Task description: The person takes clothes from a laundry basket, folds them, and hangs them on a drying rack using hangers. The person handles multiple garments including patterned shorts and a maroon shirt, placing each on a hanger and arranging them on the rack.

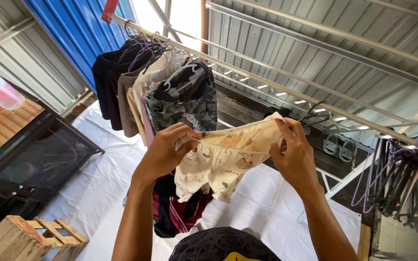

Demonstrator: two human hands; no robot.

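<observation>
A small cream garment (221,162) with a faint printed pattern is held up in front of the camera, stretched between 2 hands at its upper edge. The left hand (165,152) is clenched on the garment's left corner, fingers curled over the fabric. The right hand (293,154) is pinched on the right corner, thumb and fingertips closed on the cloth. The garment hangs below the hands, just under a slanted metal rail (267,82).

On the rail, up and to the left of the hands, a row of hung clothes (141,82) is seen: dark pieces at the far end, then brown and cream ones, then a grey patterned piece (185,99) nearest the left hand. A dark hanger (315,116) is seen just beyond the right hand; whether it is touched cannot be told. A bunch of empty hangers (397,179) hangs at the right end of the rail.

Below the garment, dark and red clothing (177,212) is partly hidden. A white sheet (102,179) covers the surface beneath. A wooden crate (30,239) stands at lower left, a black glass-fronted cabinet (30,164) above it.
</observation>
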